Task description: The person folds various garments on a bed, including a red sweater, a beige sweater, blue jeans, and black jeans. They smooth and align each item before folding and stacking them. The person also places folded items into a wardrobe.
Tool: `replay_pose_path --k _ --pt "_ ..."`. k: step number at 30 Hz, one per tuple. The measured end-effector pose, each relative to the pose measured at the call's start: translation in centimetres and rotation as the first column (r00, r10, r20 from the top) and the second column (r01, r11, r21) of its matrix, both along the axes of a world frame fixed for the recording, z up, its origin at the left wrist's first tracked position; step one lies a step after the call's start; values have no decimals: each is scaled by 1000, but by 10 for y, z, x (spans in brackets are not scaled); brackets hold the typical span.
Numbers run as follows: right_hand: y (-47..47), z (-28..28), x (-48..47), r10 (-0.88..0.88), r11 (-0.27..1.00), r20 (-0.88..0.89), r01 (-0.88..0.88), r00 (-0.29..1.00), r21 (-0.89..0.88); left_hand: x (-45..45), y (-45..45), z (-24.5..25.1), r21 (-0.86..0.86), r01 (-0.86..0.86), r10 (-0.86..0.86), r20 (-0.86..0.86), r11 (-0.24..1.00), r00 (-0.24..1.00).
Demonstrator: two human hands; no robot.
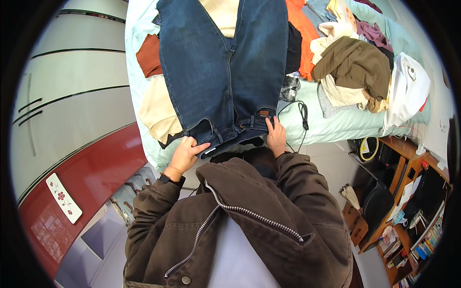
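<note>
Dark blue jeans [201, 64] lie spread out over the bed, waistband towards me and legs pointing away. My left hand [186, 153] grips the left corner of the waistband, thumb along its edge. At the opposite end, my right hand [276, 138] holds the waistband beside a small brown leather tag [264, 113]. The fly and button sit between my hands. Under the jeans' left side, a cream garment [158, 108] and a rust-brown one [149, 55] stick out. A cream fleecy cloth [225, 16] shows between the legs.
On the pale green bed sheet [324, 131], an olive-brown garment [354, 66] tops a clothes pile, with a white garment [407, 86] beside it. A black cable [304, 115] hangs over the bed edge. Wardrobe doors [79, 72] stand left; a wooden desk [414, 162] and black chair [376, 199] right.
</note>
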State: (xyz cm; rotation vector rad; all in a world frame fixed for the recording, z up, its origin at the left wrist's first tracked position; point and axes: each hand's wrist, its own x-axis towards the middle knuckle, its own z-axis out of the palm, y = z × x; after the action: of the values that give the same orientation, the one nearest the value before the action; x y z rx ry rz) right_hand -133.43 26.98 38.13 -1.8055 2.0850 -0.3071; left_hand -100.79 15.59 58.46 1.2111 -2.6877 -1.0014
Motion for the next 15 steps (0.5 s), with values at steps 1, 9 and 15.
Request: replay_pose_path --k 1,9,15 --pt "-1 1 0 -11 997 15 9 1000 75 0 -1 2 -1 -1 1 6 1000 1000" --pt "-27 45 -57 -110 994 501 84 859 74 5 -8 21 -52 -79 79 -10 996 997" --pt "-71 153 -103 78 983 620 42 781 -176 9 -34 51 -121 -203 181 -167 972 969"
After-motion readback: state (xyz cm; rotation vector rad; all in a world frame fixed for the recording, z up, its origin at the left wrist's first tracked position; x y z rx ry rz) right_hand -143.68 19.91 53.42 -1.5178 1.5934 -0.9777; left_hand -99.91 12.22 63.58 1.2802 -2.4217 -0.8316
